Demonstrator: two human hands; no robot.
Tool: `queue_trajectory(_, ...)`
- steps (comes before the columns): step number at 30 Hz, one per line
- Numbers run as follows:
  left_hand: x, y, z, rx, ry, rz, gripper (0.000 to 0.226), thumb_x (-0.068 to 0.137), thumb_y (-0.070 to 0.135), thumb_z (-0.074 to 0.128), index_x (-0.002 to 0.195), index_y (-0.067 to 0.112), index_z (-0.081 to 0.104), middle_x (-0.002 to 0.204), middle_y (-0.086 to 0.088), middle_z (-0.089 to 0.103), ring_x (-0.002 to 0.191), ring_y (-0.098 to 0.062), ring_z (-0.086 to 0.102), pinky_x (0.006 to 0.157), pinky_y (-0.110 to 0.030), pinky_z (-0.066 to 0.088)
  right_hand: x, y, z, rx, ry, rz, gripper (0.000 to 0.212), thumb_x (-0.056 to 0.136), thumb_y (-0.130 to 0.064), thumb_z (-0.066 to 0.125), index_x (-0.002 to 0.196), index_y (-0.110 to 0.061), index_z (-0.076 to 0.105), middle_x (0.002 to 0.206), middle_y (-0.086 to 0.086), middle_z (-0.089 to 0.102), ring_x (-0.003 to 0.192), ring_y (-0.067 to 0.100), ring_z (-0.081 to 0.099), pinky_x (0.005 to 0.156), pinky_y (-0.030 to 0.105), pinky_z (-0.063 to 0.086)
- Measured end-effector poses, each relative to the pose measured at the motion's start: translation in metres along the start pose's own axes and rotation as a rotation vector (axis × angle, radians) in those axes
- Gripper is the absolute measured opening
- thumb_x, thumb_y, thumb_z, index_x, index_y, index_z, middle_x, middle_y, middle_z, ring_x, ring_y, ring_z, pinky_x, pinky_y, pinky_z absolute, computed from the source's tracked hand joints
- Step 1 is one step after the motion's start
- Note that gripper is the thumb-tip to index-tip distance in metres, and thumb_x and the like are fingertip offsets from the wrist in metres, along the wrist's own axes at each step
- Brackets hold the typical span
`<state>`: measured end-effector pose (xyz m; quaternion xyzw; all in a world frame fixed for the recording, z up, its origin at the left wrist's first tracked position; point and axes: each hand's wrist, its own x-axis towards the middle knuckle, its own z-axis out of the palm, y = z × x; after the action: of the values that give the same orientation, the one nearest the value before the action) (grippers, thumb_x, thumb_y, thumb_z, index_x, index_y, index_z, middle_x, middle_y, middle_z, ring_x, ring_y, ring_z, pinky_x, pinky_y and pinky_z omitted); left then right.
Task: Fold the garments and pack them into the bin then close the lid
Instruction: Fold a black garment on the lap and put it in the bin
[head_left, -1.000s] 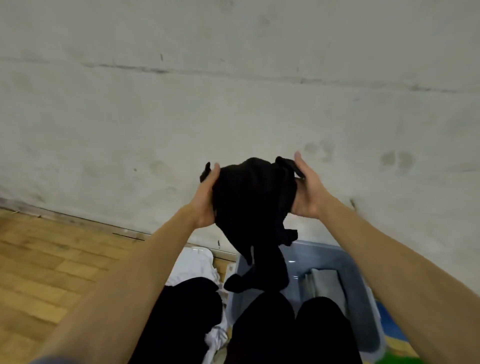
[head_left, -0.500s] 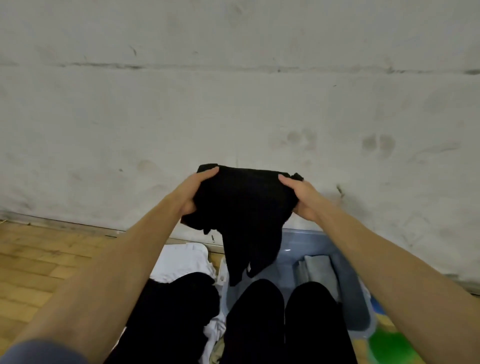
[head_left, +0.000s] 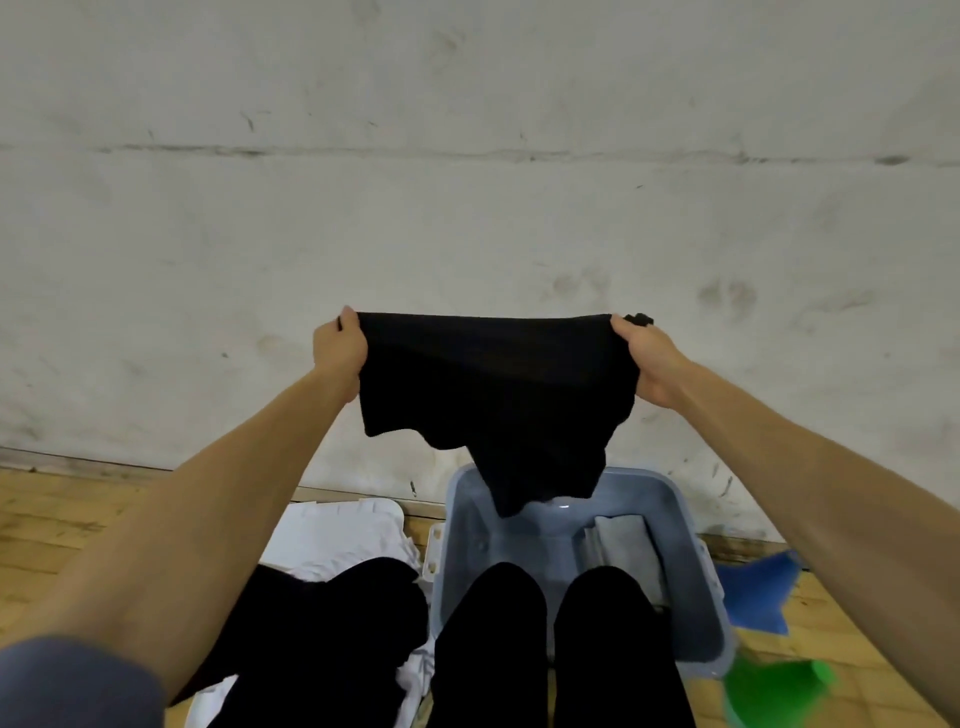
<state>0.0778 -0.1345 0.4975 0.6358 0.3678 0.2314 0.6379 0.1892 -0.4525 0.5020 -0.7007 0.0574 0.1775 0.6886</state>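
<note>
A black garment hangs stretched between my two hands in front of the wall. My left hand pinches its left top corner and my right hand pinches the right one. Its lower edge dangles over the far end of a light blue plastic bin on the floor. A folded grey garment lies inside the bin on the right. To the left of the bin lies a pile with a white garment and a black garment on top of it.
My legs in black trousers cover the bin's near side. A scuffed white wall rises close behind the bin. Wooden floor runs left. Blue and green shapes lie on the floor right of the bin.
My hands have moved apart and pulled the bunched black garment out wide and flat along its top edge. The view has tilted down a little, showing more of the bin.
</note>
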Motion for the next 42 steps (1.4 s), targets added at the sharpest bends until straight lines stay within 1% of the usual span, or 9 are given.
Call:
queue_trajectory(3, 0.002, 0.016, -0.004, -0.321, -0.058, -0.123, 0.023, 0.091, 0.035, 0.065, 0.094, 0.013, 0.061, 0.095, -0.003, 0.066, 0.086, -0.021, 0.065, 0.074, -0.034, 0.055, 0.000, -0.009, -0.016, -0.021, 0.099, -0.059, 0.043, 0.094, -0.036, 0.059, 0.127, -0.009, 0.051, 0.117, 0.009, 0.064, 0.104, 0.026, 0.064, 0.093, 0.045, 0.053)
queue_trajectory(6, -0.001, 0.004, -0.001, -0.247, -0.286, -0.129, 0.041, 0.082, 0.035, 0.077, 0.110, 0.007, 0.066, 0.108, -0.010, 0.072, 0.092, -0.025, 0.071, 0.079, -0.038, 0.059, 0.002, -0.008, -0.024, -0.155, 0.172, -0.090, 0.039, 0.093, -0.032, 0.063, 0.119, -0.003, 0.054, 0.112, 0.013, 0.063, 0.098, 0.029, 0.064, 0.089, 0.043, 0.054)
queue_trajectory(12, 0.002, 0.010, -0.004, -0.169, -0.005, 0.085, 0.027, 0.091, 0.036, 0.067, 0.094, 0.010, 0.061, 0.092, -0.001, 0.064, 0.091, -0.021, 0.065, 0.082, -0.036, 0.055, 0.001, -0.003, -0.060, -0.256, 0.313, -0.058, 0.028, 0.086, -0.023, 0.073, 0.089, 0.001, 0.059, 0.101, 0.016, 0.062, 0.088, 0.031, 0.063, 0.081, 0.039, 0.054)
queue_trajectory(18, 0.004, 0.013, -0.002, 0.083, -0.046, 0.218, 0.031, 0.093, 0.038, 0.062, 0.083, 0.009, 0.061, 0.089, -0.005, 0.064, 0.089, -0.023, 0.064, 0.084, -0.040, 0.057, -0.004, 0.004, -0.076, -0.524, 0.410, -0.046, 0.043, 0.089, -0.037, 0.067, 0.094, 0.004, 0.055, 0.098, 0.020, 0.060, 0.086, 0.035, 0.060, 0.070, 0.039, 0.051)
queue_trajectory(21, 0.006, 0.017, 0.001, -0.021, -0.064, 0.092, 0.023, 0.089, 0.029, 0.071, 0.090, 0.008, 0.062, 0.091, -0.005, 0.065, 0.092, -0.024, 0.065, 0.083, -0.039, 0.057, -0.004, -0.003, -0.074, -0.342, 0.450, -0.100, 0.044, 0.090, -0.040, 0.065, 0.098, 0.002, 0.055, 0.098, 0.015, 0.058, 0.090, 0.033, 0.060, 0.073, 0.037, 0.048)
queue_trajectory(25, 0.013, 0.011, -0.008, -0.207, -0.197, -0.178, 0.038, 0.078, 0.018, 0.082, 0.108, 0.002, 0.064, 0.103, -0.011, 0.070, 0.091, -0.025, 0.070, 0.080, -0.039, 0.059, -0.012, 0.004, -0.077, -0.211, 0.301, 0.047, 0.027, 0.088, -0.021, 0.072, 0.095, 0.000, 0.056, 0.103, 0.016, 0.061, 0.076, 0.025, 0.061, 0.060, 0.036, 0.051)
queue_trajectory(29, 0.020, 0.004, -0.015, 0.021, -0.102, -0.007, 0.016, 0.092, 0.020, 0.066, 0.099, 0.006, 0.064, 0.098, -0.007, 0.067, 0.091, -0.024, 0.066, 0.082, -0.037, 0.056, -0.012, -0.002, -0.087, -0.089, 0.333, -0.044, 0.024, 0.093, -0.005, 0.059, 0.117, -0.007, 0.058, 0.113, 0.014, 0.055, 0.088, 0.025, 0.059, 0.069, 0.039, 0.051)
queue_trajectory(36, 0.026, 0.011, -0.017, 0.307, 0.013, 0.137, 0.026, 0.097, 0.029, 0.054, 0.090, 0.005, 0.061, 0.089, -0.010, 0.059, 0.086, -0.028, 0.059, 0.078, -0.036, 0.051, -0.016, -0.006, -0.090, -0.723, 0.433, -0.240, 0.031, 0.098, -0.008, 0.036, 0.121, -0.011, 0.055, 0.110, 0.011, 0.044, 0.086, 0.041, 0.060, 0.068, 0.051, 0.059)
queue_trajectory(42, 0.029, 0.026, -0.023, 0.098, -0.037, -0.166, 0.025, 0.081, 0.008, 0.065, 0.104, 0.005, 0.055, 0.083, -0.008, 0.056, 0.081, -0.024, 0.058, 0.068, -0.035, 0.050, -0.009, -0.019, -0.092, -0.136, 0.477, -0.019, 0.032, 0.090, -0.011, 0.060, 0.120, -0.002, 0.058, 0.106, 0.010, 0.059, 0.089, 0.026, 0.059, 0.072, 0.036, 0.052)
